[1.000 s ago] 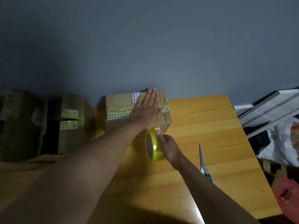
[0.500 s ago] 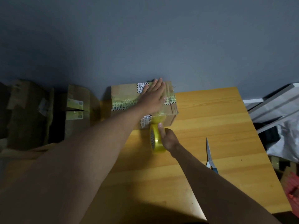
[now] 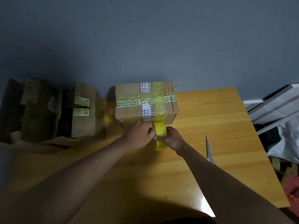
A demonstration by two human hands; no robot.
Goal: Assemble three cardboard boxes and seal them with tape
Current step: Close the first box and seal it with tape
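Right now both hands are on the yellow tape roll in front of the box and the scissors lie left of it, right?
Not quite. In the head view the scissors lie right of the tape roll. Left hand and right hand do hold it before the box.

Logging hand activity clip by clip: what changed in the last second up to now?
The left hand left the top of the box and came down to the tape roll, fingers now at its edge. The right hand still holds the roll against the box's near side. Box and scissors stayed put.
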